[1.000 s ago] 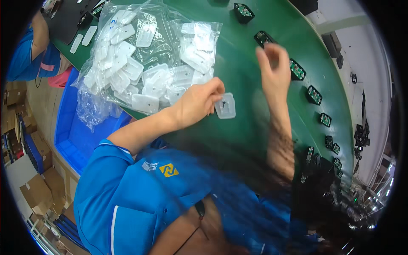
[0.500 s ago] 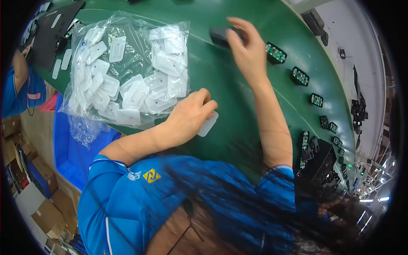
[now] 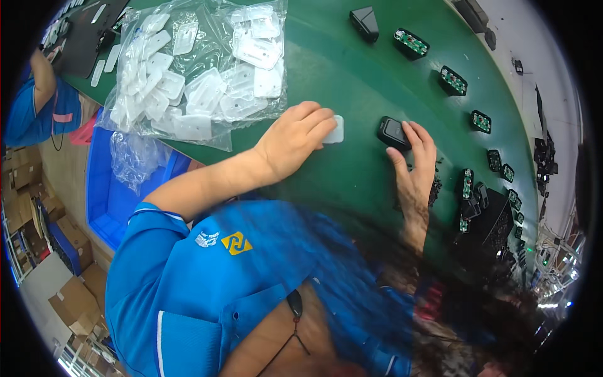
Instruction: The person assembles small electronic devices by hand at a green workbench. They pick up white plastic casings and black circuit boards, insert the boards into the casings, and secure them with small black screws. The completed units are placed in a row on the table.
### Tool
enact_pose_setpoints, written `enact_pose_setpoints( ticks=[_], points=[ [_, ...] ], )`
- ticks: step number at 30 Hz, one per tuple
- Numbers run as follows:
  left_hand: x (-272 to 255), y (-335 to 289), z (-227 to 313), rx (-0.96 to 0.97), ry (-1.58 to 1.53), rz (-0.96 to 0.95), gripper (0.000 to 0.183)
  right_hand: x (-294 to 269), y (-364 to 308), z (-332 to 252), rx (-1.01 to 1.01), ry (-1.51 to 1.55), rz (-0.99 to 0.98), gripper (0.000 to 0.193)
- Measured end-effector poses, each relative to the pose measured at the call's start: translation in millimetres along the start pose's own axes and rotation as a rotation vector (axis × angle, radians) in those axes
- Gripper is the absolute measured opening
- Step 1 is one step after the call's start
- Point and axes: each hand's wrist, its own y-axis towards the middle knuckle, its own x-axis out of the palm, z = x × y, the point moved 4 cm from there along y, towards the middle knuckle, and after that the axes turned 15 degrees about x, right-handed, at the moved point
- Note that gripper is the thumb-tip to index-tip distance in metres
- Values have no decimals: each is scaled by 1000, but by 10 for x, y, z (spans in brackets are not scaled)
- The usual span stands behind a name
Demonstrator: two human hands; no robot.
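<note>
My left hand [image 3: 298,139] is closed on a translucent white plastic cover [image 3: 337,130], whose rounded end sticks out past the fingertips. To its right, a black plastic housing [image 3: 391,132] rests on the green table. The thumb and fingers of my right hand [image 3: 416,157] are around the near right end of this housing. A clear plastic bag [image 3: 217,66] with many similar white covers lies beyond my left forearm. Another black housing [image 3: 364,24], with slanted faces, stands farther back, apart from both hands.
Black housings with green circuit boards [image 3: 411,43] form a curved row along the right. Small black parts [image 3: 434,185] lie beside my right wrist. A blue bin [image 3: 116,204] sits below the table's left edge. Another person's arm [image 3: 43,78] is at the far left.
My right hand has let go of the far black housing and come nearer, to another one. My left hand has moved slightly right with the white cover. The whole view has shifted.
</note>
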Motion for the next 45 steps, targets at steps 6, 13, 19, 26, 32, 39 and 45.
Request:
enact_pose_setpoints(
  ticks=[6, 13, 19, 26, 32, 39, 45],
  points=[
    [0, 77, -101, 135, -80, -51, 51, -2, 86, 44, -5, 17, -40, 38],
    [-132, -85, -85, 18, -168, 128, 51, 53, -9, -164, 45, 237, -42, 37],
    [-321, -292, -93, -166, -188, 236, 47, 162, -53, -460, -135, 282, -93, 36],
    [-261, -367, -95, -194, -213, 267, 46, 370, -36, -639, -263, 246, -199, 39],
    [-241, -297, -101, -146, -237, 265, 47, 420, -72, -650, -273, 133, -202, 40],
    [-201, -301, -137, -142, -293, 219, 43, 442, -123, -693, -282, 11, -179, 40],
    [-231, -241, -183, -179, -379, 235, 42, 325, -35, -613, -261, 153, -156, 38]
  ],
)
